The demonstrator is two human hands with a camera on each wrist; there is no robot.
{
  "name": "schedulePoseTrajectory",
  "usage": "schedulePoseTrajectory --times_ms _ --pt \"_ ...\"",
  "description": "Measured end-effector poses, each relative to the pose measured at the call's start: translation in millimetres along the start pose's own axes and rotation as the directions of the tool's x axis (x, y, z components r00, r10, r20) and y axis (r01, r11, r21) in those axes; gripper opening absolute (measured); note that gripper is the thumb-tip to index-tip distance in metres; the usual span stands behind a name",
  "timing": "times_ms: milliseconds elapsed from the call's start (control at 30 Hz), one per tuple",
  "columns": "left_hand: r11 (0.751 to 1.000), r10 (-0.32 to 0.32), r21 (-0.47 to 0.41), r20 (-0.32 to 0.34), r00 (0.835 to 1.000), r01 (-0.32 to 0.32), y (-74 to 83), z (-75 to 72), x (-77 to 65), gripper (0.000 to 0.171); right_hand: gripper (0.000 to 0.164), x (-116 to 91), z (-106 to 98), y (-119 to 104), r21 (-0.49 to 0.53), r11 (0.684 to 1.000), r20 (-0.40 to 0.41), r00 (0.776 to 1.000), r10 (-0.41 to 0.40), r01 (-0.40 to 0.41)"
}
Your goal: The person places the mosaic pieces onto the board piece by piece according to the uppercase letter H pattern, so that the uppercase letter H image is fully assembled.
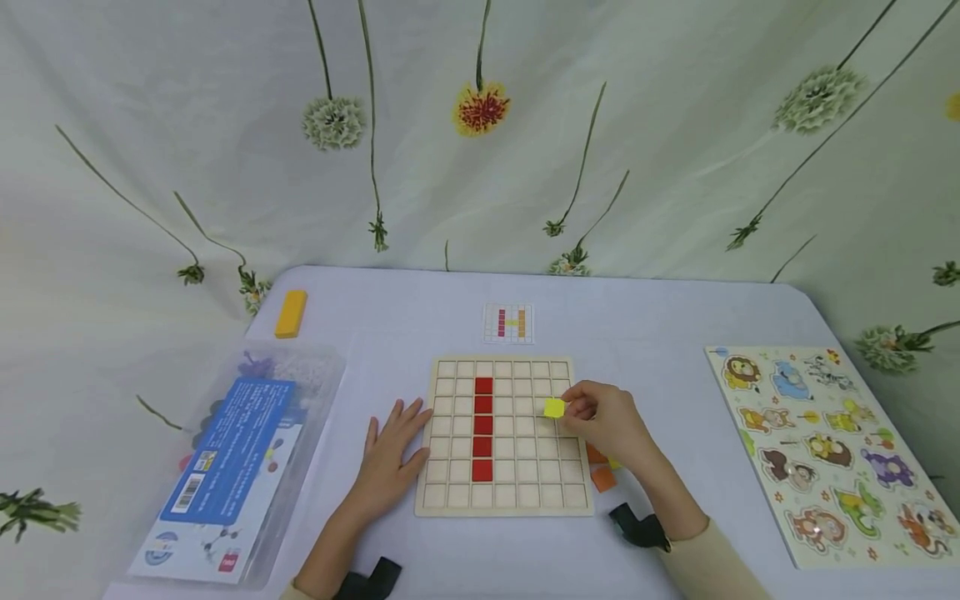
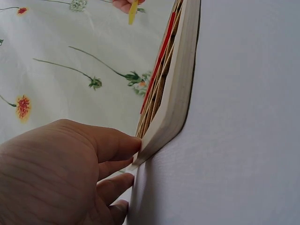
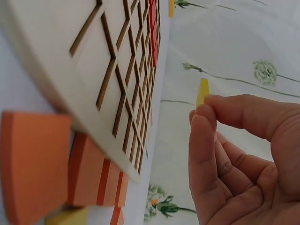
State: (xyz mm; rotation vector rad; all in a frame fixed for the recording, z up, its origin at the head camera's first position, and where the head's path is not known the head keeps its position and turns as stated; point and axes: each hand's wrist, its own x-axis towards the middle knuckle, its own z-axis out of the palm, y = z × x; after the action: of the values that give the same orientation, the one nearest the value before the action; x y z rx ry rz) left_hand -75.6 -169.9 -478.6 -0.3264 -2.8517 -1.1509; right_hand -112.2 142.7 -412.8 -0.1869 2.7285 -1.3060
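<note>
A wooden grid board lies on the table, with a column of red square tiles set in its cells left of the middle. My right hand pinches a yellow square tile between thumb and forefinger, above the board's right side. In the right wrist view the yellow tile shows edge-on, raised off the grid. My left hand rests at the board's left edge with fingers spread, and in the left wrist view its fingertips touch the board's side.
Orange tiles and a bit of yellow lie by the board's right edge. A small pattern card lies beyond the board. At left are a plastic case and a yellow block; an animal puzzle board lies at right.
</note>
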Motion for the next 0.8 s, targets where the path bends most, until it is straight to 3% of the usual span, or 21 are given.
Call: schedulePoseTrajectory --times_ms 400,567,800 --pt "1.000 -0.018 -0.004 0.000 1.000 0.018 -0.5 0.7 -4.7 0.052 0.015 15.9 41.9 -22.4 -0.097 0.991 0.118 0.990 -0.080 0.091" --pt "1.000 -0.024 -0.011 0.007 1.000 0.024 -0.8 -0.5 -4.0 0.052 0.014 21.3 49.1 -24.6 -0.097 0.988 0.160 0.982 -0.103 0.119" --pt "1.000 0.014 -0.001 0.003 1.000 -0.014 -0.9 -0.9 -1.6 0.052 0.012 25.4 54.4 -25.0 -0.127 0.982 0.190 0.975 -0.115 0.141"
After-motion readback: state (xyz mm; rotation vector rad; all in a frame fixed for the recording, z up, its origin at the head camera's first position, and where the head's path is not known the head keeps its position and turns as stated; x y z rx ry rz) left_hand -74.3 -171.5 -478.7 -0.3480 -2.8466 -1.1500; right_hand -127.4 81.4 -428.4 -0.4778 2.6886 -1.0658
